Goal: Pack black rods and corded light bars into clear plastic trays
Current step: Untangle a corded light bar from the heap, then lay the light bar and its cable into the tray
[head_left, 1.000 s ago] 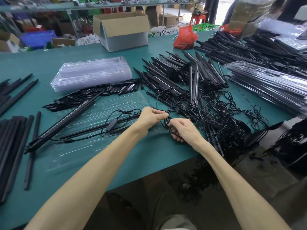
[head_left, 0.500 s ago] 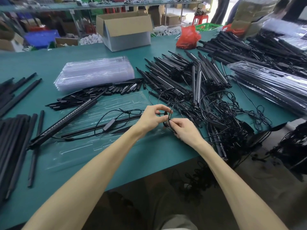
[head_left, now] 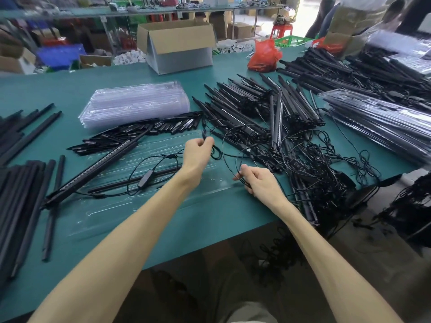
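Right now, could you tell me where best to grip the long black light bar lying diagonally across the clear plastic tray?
Grip the long black light bar at mid-length, from above, fingers spanning its narrow width. It lies flat, and its far end runs into the short black pieces, while the middle seems free on both sides.

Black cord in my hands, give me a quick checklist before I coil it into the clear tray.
1. Left hand pinches the cord near its end: ok.
2. Right hand holds the cord's loop: ok.
3. Cord free of the tangled pile: cannot tell.
4. Clear tray within reach, in front of you: ok.
5. Light bar seated in a tray slot: not ok, it lies slantwise across the tray.
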`<state>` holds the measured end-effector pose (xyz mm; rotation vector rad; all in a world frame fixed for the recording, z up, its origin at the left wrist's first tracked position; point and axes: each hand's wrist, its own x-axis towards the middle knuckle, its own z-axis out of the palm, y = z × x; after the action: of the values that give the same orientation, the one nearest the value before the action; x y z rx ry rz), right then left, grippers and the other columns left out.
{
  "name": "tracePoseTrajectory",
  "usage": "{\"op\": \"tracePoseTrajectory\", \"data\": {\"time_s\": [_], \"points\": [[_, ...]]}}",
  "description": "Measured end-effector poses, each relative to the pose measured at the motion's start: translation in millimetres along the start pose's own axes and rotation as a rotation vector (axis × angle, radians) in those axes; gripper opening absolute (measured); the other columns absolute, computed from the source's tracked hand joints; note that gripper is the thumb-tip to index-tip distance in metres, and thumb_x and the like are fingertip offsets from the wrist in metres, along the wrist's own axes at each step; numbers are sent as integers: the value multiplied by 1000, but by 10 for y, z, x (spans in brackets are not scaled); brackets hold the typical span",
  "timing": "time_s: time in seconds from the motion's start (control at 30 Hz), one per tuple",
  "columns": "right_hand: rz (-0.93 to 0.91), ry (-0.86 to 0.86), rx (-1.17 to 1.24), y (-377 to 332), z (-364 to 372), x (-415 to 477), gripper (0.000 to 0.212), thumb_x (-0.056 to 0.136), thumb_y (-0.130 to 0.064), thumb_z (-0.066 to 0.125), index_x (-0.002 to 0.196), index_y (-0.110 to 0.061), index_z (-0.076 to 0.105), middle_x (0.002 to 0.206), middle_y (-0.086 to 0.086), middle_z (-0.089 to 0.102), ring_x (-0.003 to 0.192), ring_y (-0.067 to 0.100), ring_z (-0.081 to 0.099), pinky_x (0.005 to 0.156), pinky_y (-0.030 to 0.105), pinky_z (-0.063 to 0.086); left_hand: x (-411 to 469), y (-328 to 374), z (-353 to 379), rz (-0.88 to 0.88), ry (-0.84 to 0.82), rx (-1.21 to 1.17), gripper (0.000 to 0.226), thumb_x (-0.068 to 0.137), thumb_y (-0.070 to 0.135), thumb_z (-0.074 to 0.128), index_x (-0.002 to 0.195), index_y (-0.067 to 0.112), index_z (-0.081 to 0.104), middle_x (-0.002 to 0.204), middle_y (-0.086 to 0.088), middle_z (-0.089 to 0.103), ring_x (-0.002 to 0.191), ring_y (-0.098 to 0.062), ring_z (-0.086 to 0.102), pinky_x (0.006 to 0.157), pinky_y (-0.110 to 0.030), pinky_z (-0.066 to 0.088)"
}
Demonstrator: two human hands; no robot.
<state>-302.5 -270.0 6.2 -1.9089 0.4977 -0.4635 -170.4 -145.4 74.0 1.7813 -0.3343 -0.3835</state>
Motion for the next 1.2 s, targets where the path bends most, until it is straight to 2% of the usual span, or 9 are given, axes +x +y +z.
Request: {"op": "tracePoseTrajectory", "data": {"time_s": [0.13, 0.27, 0.47, 0.63, 0.73, 0.8, 0.9, 1.1, 1.2], "points": [[23, 9, 64, -82, -11, -39, 50, 104, -49, 44, 88, -15, 77, 50, 3, 40, 45, 6, 43, 46, 9, 35, 127, 103, -265, -43, 73, -115, 21, 101, 29, 46, 83, 17, 45, 59, 5, 29, 56, -14, 28, 65, -32, 35], [16, -5, -31, -97, -9, -56, 35, 100, -48, 55, 90, -21, 75, 51, -13, 54, 50, 1, 47, 54, 14, 36, 188, 126, -547, -74, 9, -182, 30, 100, 38, 52, 89, 10, 57, 55, 8, 41, 49, -11, 39, 57, -27, 41], [-72, 55, -172, -59, 16, -69, 14, 95, -43, 65, 94, -29, 69, 60, -2, 60, 52, 2, 51, 60, 20, 42, 75, 158, -1040, 45, -104, 69, 28, 106, 29, 49, 117, 9, 64, 111, -3, 65, 76, -14, 76, 63, -25, 60], [-159, 119, -495, -106, 107, -136, 21, 95, -30, 67, 115, -24, 62, 76, -6, 62, 68, 6, 58, 64, 25, 51, 90, 69, -1766, 156, 89, 261, 20, 99, 7, 50, 110, 12, 67, 106, -5, 70, 76, -14, 75, 59, -26, 56], [-266, 141, -808, -193, 222, -154, 41, 89, -15, 72, 127, -8, 60, 107, 5, 61, 95, 23, 59, 81, 38, 53, 87, -113, -2211, 158, 239, 569, 24, 93, 4, 54, 110, 9, 71, 107, -10, 73, 86, -17, 67, 80, -25, 49], [-333, 159, -891, -273, 332, -137, 45, 83, -6, 75, 126, 1, 61, 106, 10, 59, 95, 29, 56, 82, 42, 53, 65, -293, -2436, 136, 263, 798, 28, 93, 8, 58, 119, 6, 69, 119, -15, 68, 105, -25, 63, 96, -29, 45], [-365, 132, -890, -416, 557, -119, 39, 81, -2, 73, 117, 5, 63, 106, 14, 59, 96, 31, 56, 83, 44, 50, -3, -570, -2608, 21, 229, 1060, 45, 97, 27, 60, 138, 10, 55, 137, -16, 52, 129, -33, 49, 106, -43, 41], [-252, -75, -573, -608, 963, -39, 34, 98, -15, 53, 132, -11, 56, 117, 0, 61, 109, 18, 53, 100, 38, 44, -82, -931, -2636, 32, 283, 1239, 37, 100, 29, 55, 135, 17, 54, 134, -9, 51, 124, -28, 48, 100, -40, 36], [-236, -142, -404, -676, 1113, -25, 14, 101, -18, 48, 104, -25, 60, 99, -7, 64, 92, 16, 60, 83, 36, 51, -101, -985, -2619, 5, 329, 1211, 38, 101, 30, 56, 136, 17, 51, 133, -8, 52, 125, -28, 47, 102, -43, 34]]}}
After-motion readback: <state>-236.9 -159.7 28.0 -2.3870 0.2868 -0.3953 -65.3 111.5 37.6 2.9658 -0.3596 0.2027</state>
